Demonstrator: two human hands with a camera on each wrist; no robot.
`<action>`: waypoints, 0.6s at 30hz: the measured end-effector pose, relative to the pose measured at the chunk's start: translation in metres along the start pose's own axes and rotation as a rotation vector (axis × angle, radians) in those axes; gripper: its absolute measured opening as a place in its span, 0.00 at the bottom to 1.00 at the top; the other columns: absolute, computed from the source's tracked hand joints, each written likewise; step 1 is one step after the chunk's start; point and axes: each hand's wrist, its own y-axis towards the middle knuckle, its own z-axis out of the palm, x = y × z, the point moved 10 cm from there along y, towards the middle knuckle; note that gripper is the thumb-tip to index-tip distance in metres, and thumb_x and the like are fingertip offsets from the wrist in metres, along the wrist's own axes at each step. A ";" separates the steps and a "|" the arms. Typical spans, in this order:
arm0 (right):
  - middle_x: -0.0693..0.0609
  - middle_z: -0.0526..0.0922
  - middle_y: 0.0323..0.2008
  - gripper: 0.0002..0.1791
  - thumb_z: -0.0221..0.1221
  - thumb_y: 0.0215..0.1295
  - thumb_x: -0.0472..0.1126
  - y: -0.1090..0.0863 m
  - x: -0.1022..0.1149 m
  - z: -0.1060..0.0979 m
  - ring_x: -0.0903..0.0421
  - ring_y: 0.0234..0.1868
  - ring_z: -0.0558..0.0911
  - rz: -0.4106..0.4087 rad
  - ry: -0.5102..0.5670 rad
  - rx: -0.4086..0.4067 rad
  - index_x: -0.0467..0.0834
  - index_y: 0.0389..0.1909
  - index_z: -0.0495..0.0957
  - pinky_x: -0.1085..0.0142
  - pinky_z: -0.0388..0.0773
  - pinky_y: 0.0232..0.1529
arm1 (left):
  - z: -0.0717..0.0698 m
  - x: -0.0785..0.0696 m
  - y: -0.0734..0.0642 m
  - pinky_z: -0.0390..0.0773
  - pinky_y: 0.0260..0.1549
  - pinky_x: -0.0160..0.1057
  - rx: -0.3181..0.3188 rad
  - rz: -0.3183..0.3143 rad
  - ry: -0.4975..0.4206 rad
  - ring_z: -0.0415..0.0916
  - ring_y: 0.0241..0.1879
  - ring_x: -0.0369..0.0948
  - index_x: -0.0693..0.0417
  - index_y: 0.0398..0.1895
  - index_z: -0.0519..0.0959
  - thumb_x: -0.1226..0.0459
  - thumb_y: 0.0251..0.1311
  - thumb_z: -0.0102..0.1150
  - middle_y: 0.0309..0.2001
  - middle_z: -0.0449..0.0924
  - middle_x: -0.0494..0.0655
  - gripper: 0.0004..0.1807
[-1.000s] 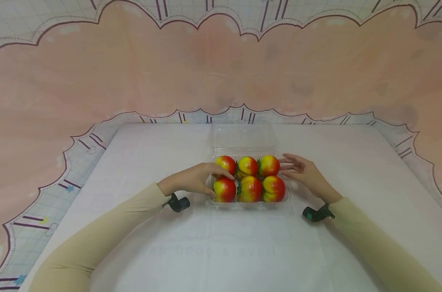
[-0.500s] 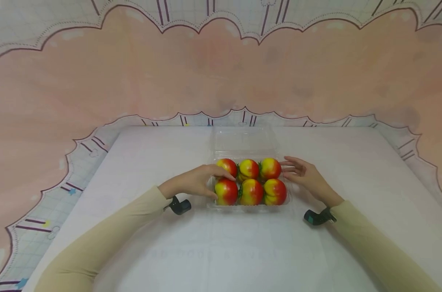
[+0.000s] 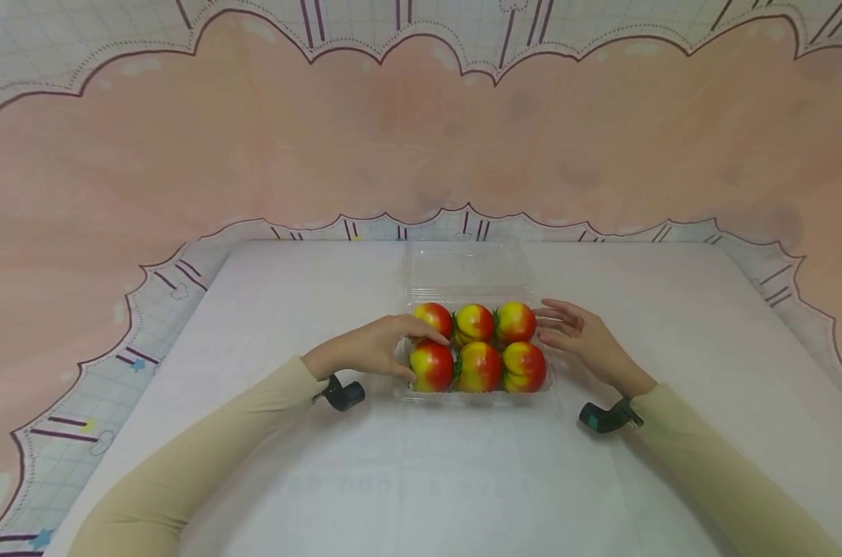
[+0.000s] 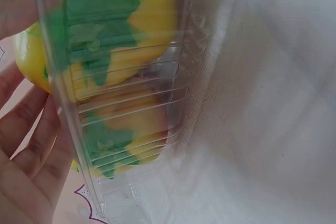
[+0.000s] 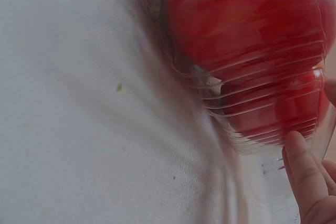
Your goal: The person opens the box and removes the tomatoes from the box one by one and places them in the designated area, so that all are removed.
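A clear plastic clamshell box [image 3: 476,398] holds several red-and-yellow tomatoes in two rows. Its transparent lid [image 3: 468,264] lies folded open toward the back. My left hand [image 3: 373,346] holds the front-left tomato [image 3: 432,368], thumb at its near side and fingers over its far side. Through the ribbed box wall in the left wrist view, that tomato [image 4: 152,19] shows a green leafy top. Beside the box's right wall is my right hand [image 3: 588,340], fingers extended. A fingertip [image 5: 296,142] touches or nearly touches the ribbed wall in the right wrist view.
The box stands on a white-covered table [image 3: 337,495] with faint lettering near the front. Behind it hangs a pink backdrop [image 3: 421,147] with scalloped edges. A small black wrist camera [image 3: 342,393] sits on the left wrist, another wrist camera [image 3: 605,416] on the right.
The whole head view has shifted slightly, so everything sits a little lower. The hands, box and tomatoes keep practically the same positions relative to one another.
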 end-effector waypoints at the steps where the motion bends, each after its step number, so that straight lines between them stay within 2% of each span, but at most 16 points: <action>1: 0.31 0.62 0.65 0.37 0.57 0.64 0.37 0.000 0.000 0.000 0.77 0.48 0.77 -0.003 0.008 0.001 0.35 0.70 0.51 0.79 0.76 0.50 | 0.000 0.000 0.000 0.71 0.62 0.48 0.001 -0.002 0.002 0.66 0.62 0.46 0.47 0.58 0.75 0.67 0.47 0.70 0.61 0.72 0.47 0.31; 12: 0.34 0.65 0.64 0.36 0.56 0.65 0.36 0.002 0.000 0.000 0.76 0.48 0.76 -0.021 0.003 -0.004 0.35 0.70 0.52 0.79 0.76 0.50 | -0.001 -0.003 -0.001 0.73 0.60 0.47 -0.015 0.035 0.034 0.67 0.61 0.46 0.48 0.59 0.74 0.66 0.47 0.70 0.60 0.73 0.48 0.31; 18: 0.31 0.64 0.65 0.34 0.56 0.65 0.35 0.002 0.002 -0.002 0.78 0.48 0.75 -0.045 -0.050 -0.029 0.36 0.69 0.55 0.81 0.75 0.49 | 0.001 -0.003 -0.001 0.76 0.57 0.44 -0.015 0.047 0.020 0.69 0.59 0.45 0.50 0.58 0.74 0.67 0.47 0.70 0.60 0.73 0.48 0.30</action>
